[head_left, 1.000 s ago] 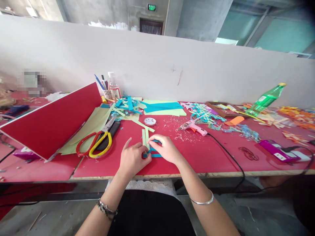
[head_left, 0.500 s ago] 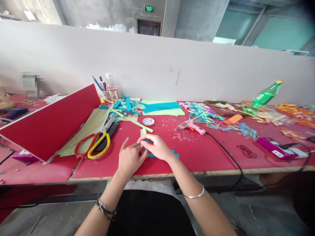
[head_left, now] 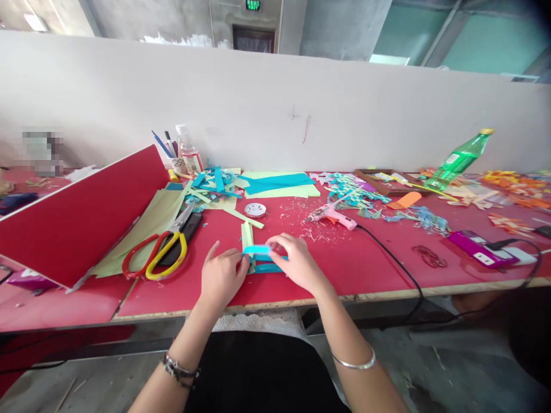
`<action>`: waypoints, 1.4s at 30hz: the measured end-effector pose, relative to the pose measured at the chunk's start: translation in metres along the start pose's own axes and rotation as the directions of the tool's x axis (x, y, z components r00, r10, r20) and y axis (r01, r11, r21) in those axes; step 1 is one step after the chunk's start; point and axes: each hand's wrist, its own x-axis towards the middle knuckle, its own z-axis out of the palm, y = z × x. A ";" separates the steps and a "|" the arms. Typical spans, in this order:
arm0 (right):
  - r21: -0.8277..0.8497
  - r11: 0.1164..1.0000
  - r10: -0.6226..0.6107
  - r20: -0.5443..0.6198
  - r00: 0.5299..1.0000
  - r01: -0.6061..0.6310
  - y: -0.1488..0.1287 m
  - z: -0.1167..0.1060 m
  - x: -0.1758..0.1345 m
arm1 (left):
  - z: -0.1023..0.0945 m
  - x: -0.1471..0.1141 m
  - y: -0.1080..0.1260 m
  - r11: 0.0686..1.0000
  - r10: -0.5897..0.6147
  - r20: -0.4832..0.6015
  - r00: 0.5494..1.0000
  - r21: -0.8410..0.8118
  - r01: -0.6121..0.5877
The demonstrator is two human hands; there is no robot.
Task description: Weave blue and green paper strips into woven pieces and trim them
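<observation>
A short blue paper strip point(head_left: 257, 250) is stretched between my two hands, just above the red tabletop. My left hand point(head_left: 224, 272) pinches its left end between thumb and fingers. The right end sits in the fingertips of my right hand point(head_left: 297, 261). Beneath the raised strip lie more blue paper strips point(head_left: 269, 268), crossing pale green paper strips point(head_left: 247, 234) that point away from me. How the crossing strips are joined is partly covered by my fingers.
Red-and-yellow-handled scissors point(head_left: 166, 246) lie to the left beside a red board point(head_left: 86, 212). A pink glue gun point(head_left: 333, 215) with a black cord rests right of a round white tin point(head_left: 255, 210). Paper scraps point(head_left: 215, 183), a green bottle point(head_left: 460, 160) and a purple power strip point(head_left: 482, 249) stand farther off.
My right hand has moved right, away from my left hand, drawing the blue strip out between them. The crossed strips underneath have come into sight. The view has shifted slightly.
</observation>
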 end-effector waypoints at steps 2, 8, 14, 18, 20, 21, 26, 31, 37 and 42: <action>-0.107 0.994 0.008 0.011 1.000 -0.007 0.000 0.002 -0.009 | 0.000 0.000 0.000 1.000 -0.006 0.001 1.000 -0.004 0.006; -0.280 0.959 0.045 -0.008 0.999 -0.045 0.000 0.015 -0.021 | 0.002 0.000 -0.002 1.000 0.006 -0.024 1.000 -0.006 -0.006; -0.345 0.938 0.040 -0.020 0.999 -0.044 0.005 0.018 -0.022 | 0.003 0.001 -0.003 1.000 0.001 -0.002 1.000 0.019 -0.001; -0.346 0.936 0.056 -0.031 0.998 -0.063 0.005 0.017 -0.018 | 0.003 0.001 -0.002 0.999 0.001 0.000 1.000 0.032 -0.001; -0.355 0.932 0.059 -0.043 0.997 -0.070 0.004 0.014 -0.016 | 0.003 0.001 -0.002 1.000 0.004 -0.003 1.000 0.029 -0.004; -0.362 0.930 0.054 -0.047 0.997 -0.067 0.004 0.012 -0.014 | 0.003 0.001 -0.002 1.000 0.005 -0.005 1.000 0.029 -0.005; -0.363 0.932 -0.001 0.002 1.000 0.002 0.000 0.000 -0.006 | 0.003 0.001 -0.001 0.999 0.017 -0.009 1.000 0.036 -0.017; -0.299 0.953 -0.013 0.107 0.994 0.045 -0.007 0.002 0.007 | 0.002 0.000 0.001 0.998 0.030 -0.036 0.999 0.061 -0.028; -0.046 0.995 -0.082 0.178 0.981 0.092 -0.014 0.016 0.023 | 0.001 0.002 0.005 0.996 0.013 -0.060 0.998 0.086 -0.008; 0.149 0.988 -0.081 0.231 0.970 0.047 -0.012 0.023 0.029 | -0.003 0.005 0.008 0.997 0.048 -0.050 0.998 0.069 -0.044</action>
